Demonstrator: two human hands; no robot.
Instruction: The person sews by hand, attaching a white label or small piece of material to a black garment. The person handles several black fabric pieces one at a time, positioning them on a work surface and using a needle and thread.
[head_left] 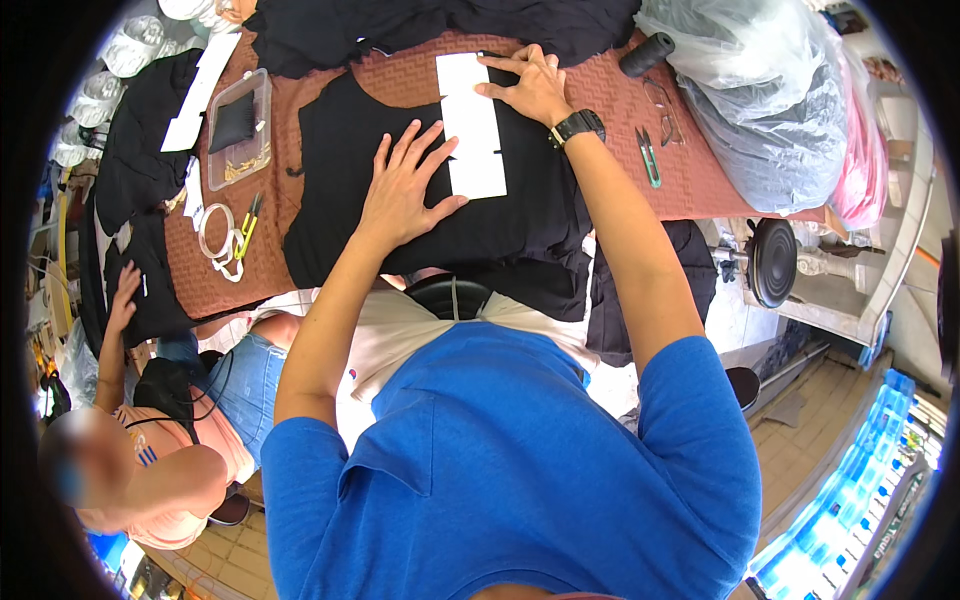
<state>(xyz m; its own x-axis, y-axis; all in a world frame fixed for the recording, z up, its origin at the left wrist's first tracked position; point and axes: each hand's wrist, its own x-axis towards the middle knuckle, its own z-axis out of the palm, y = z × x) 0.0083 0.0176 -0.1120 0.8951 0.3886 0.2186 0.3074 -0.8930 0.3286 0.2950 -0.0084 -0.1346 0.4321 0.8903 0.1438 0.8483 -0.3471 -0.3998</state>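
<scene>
While the white notched strip lies on the black garment, near the far edge of the brown-covered table, the person has both hands down over it. The left hand is spread flat on the cloth, grasping nothing, its forefinger and thumb reaching the strip's left edge. The right hand rests at the far right end, thumb and forefinger parted on the strip, the other fingers bent; neither hand is clenched. The strip looks light and fairly stiff, like card — likely to slide on fabric if pressed at one end only, and apt to crease at its notches. It would best be taken by its long edges, between finger and thumb, away from those cuts. The garment seems soft and limp, with folds near its close edge, so a tug would probably ruck it; a flat palm beside the strip suits it better than a pinch — and lifting it cleanly would call for two hands, well apart.
</scene>
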